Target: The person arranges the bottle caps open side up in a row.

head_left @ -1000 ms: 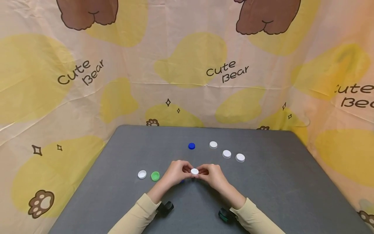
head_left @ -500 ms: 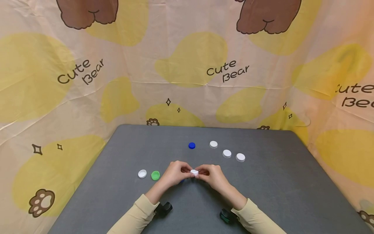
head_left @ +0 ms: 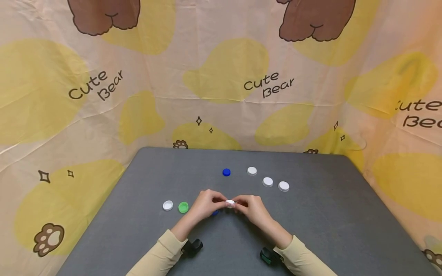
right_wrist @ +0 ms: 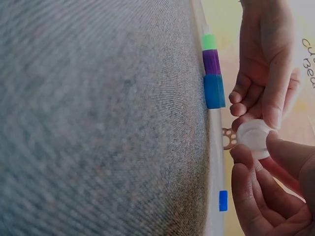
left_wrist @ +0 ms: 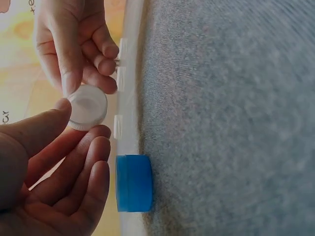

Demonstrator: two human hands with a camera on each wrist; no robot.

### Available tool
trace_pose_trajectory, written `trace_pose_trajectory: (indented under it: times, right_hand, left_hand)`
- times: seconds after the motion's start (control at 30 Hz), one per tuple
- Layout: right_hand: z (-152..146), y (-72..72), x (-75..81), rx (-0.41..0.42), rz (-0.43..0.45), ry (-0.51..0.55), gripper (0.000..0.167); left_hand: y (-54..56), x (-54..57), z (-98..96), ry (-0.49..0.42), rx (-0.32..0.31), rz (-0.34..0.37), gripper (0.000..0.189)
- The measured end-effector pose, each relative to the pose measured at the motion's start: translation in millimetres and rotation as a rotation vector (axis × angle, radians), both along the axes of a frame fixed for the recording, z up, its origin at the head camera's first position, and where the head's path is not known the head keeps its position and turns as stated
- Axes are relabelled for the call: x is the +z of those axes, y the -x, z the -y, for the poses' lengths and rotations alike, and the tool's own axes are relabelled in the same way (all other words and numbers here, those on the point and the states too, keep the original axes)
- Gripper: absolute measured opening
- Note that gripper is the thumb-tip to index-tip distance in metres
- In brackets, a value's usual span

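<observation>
A small white bottle cap (head_left: pixel 230 203) is held up between both hands in the head view. My left hand (head_left: pixel 207 203) pinches its left side with thumb and fingers. From the other side, my right hand (head_left: pixel 251 205) grips it the same way. In the left wrist view the white cap (left_wrist: pixel 88 108) stands on edge, its hollow side facing the camera, with the left thumb at its rim. The right wrist view shows the cap (right_wrist: pixel 253 138) between the fingertips of both hands. A blue cap (head_left: pixel 215 212) lies on the table, partly hidden by the left hand.
On the grey table (head_left: pixel 328 222), a white cap (head_left: pixel 167 206) and a green cap (head_left: pixel 183 207) lie left of the hands. Farther back are another blue cap (head_left: pixel 226 172) and three white caps (head_left: pixel 268 182). A purple cap (right_wrist: pixel 212 62) shows in the right wrist view.
The white cap has tilted between the fingers, its top facing less upward than a second ago. Both hands stay almost in place; slightly more of the near blue cap shows.
</observation>
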State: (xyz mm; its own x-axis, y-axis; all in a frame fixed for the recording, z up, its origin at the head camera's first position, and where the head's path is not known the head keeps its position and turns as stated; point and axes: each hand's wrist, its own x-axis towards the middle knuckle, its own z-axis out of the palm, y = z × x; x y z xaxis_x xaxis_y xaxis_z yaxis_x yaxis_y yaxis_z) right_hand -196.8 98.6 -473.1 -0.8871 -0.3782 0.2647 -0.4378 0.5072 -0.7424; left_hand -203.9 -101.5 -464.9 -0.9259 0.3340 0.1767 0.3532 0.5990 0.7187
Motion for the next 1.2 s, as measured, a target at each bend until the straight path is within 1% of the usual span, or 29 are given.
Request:
trace_pose_trajectory:
  times: [0.23,0.37,0.57,0.8,0.97,1.2]
  right_hand:
    - [1.6,-1.2,0.4,0.021,0.110,0.056,0.015]
    - [2.3,-0.8,-0.1,0.018,0.152,0.066,0.016]
    - [3.1,-0.2,-0.8,0.009,0.207,0.093,0.017]
    - [4.9,2.3,-3.7,-0.002,0.241,0.112,0.019]
    - [6.7,2.6,-4.6,-0.012,0.252,0.123,0.019]
    - [8.0,1.8,-3.0,0.011,0.247,0.130,0.019]
  left_hand:
    - [-0.9,-1.8,1.2,-0.016,-0.007,-0.032,0.012]
    - [-1.2,-3.1,2.2,-0.031,-0.029,-0.048,0.008]
    - [-0.8,-6.6,4.2,-0.063,-0.067,-0.043,0.017]
    - [0.0,-8.1,6.3,-0.083,-0.111,-0.030,0.024]
    - [-0.4,-8.0,7.2,-0.071,-0.126,-0.043,0.025]
    - [-0.6,-7.0,9.1,-0.021,-0.114,-0.065,0.023]
